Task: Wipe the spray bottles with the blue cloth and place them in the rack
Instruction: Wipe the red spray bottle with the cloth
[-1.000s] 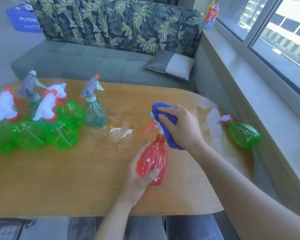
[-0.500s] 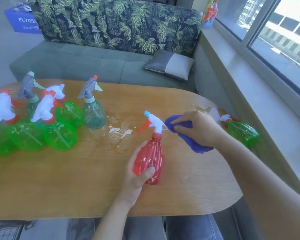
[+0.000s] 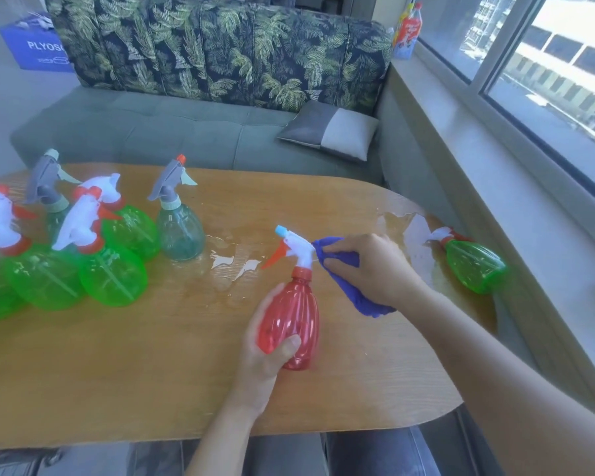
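Observation:
A red spray bottle (image 3: 291,317) with a white head and orange trigger stands at the middle of the wooden table (image 3: 152,365). My left hand (image 3: 267,355) grips its lower body from the near side. My right hand (image 3: 371,266) holds the bunched blue cloth (image 3: 354,293) just right of the bottle's white head, the cloth's tip touching the back of the head. Several green spray bottles (image 3: 112,273) and two grey-headed teal ones (image 3: 179,228) stand grouped at the table's left. One green bottle (image 3: 474,262) lies on its side at the right edge. No rack shows clearly.
Water puddles (image 3: 234,266) glisten on the table between the bottles and near the right edge. A sofa (image 3: 172,132) with a grey cushion (image 3: 330,132) sits behind the table. A window sill (image 3: 516,187) runs along the right, with a colourful bottle (image 3: 407,32) at its far end.
My right hand has drawn the blue cloth off the red bottle's spray head and to its right side, leaving the white head uncovered. My left hand keeps its grip on the bottle.

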{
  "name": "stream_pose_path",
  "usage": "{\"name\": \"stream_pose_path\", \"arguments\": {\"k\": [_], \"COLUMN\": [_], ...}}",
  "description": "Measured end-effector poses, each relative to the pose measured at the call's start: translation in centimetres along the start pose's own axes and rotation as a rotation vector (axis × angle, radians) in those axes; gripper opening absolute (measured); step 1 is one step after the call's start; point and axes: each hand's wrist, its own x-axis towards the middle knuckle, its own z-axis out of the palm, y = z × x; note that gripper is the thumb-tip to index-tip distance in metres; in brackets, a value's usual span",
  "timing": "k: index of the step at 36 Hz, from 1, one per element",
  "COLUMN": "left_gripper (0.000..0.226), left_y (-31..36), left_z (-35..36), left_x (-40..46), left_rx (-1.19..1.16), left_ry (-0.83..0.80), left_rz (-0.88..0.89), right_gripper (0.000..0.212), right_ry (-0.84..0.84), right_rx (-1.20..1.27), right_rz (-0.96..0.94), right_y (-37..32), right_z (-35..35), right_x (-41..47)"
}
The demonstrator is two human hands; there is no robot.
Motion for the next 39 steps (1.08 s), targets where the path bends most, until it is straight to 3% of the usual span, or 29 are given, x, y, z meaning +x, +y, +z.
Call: {"name": "stream_pose_path", "arguments": {"k": [4, 8, 10, 14, 20, 25, 31, 36, 39], "left_gripper": [0.100, 0.098, 0.097, 0.095, 0.093, 0.086, 0.083, 0.093, 0.074], "left_y": [0.5, 0.5, 0.4, 0.6, 0.8, 0.5, 0.3, -0.3, -0.8], "left_z": [0.5, 0.4, 0.5, 0.6, 0.9, 0.3, 0.4, 0.0, -0.5], "left_x": [-0.1, -0.2, -0.3, -0.4, -0.4, -0.1, -0.1, -0.1, 0.2], "left_rx": [0.009, 0.012, 0.029, 0.070, 0.048, 0.060, 0.042, -0.023, -0.022], "left_ry": [-0.023, -0.025, -0.040, -0.037, -0.040, -0.052, -0.017, 0.046, 0.097], "left_rz": [-0.023, -0.021, -0.020, -0.004, 0.010, 0.011, 0.007, -0.037, -0.042], "right_gripper": [0.024, 0.023, 0.021, 0.019, 0.022, 0.021, 0.022, 0.024, 0.023], "right_ry": [0.029, 0.405, 0.482, 0.410, 0.552, 0.415, 0.539, 0.493, 0.367], "right_rx": [-0.299, -0.251, -0.217, -0.274, -0.175, -0.220, -0.115, 0.543, 0.910], "right_rz": [-0.052, -0.211, -0.344, -0.537, -0.335, -0.550, -0.228, 0.011, 0.213], "right_y": [0.8, -0.2, -1.1, -1.2, -0.9, -1.3, -0.7, -0.7, -0.7], "right_z": [-1.2, -0.2, 0.7, 2.6, 2.1, 2.8, 2.5, 3.8, 7.4], "right_x": [-0.3, -0.3, -0.1, 1.2, 1.9, 1.4, 1.4, -3.2, -6.9]}}
